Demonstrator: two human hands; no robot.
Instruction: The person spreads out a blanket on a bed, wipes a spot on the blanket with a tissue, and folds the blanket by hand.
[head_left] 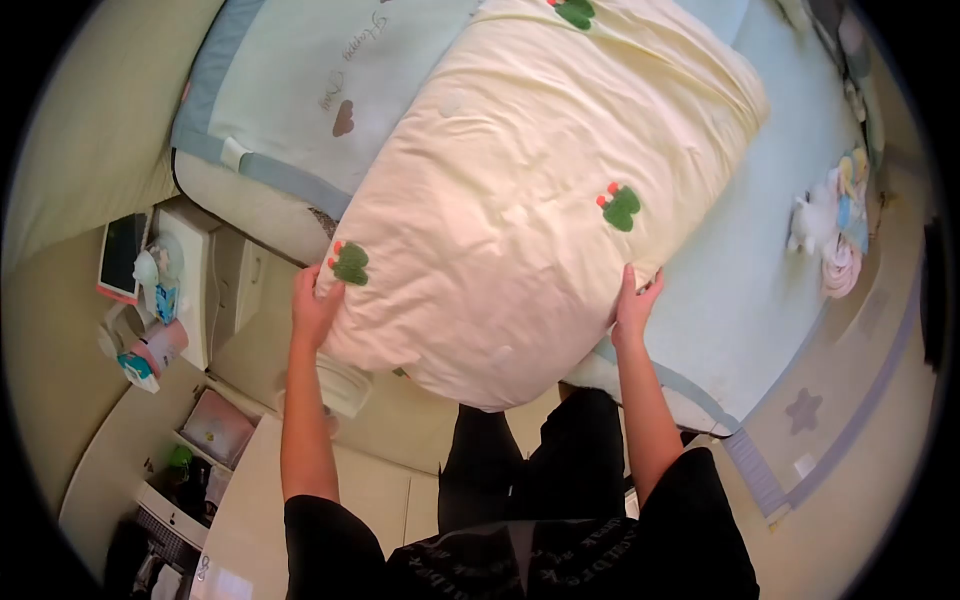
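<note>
A cream-coloured quilt (pixel 500 200), folded into a thick bundle with green and red frog-like patches, lies across the bed (pixel 740 280) and hangs over its near edge. My left hand (pixel 314 308) grips the quilt's left side, just below a green patch, with the thumb on top. On the opposite side my right hand (pixel 634 305) grips the quilt's edge, its thumb on the upper surface and some fingers hidden behind the fabric. The quilt's near end bulges downward in front of my legs.
A pale blue mat (pixel 300 80) with lettering covers the bed. Soft toys (pixel 835 225) lie at its right side, near a mesh bed rail (pixel 805 410). To the left stand a white bedside cabinet (pixel 205 290) with items on it and an open drawer (pixel 180 490).
</note>
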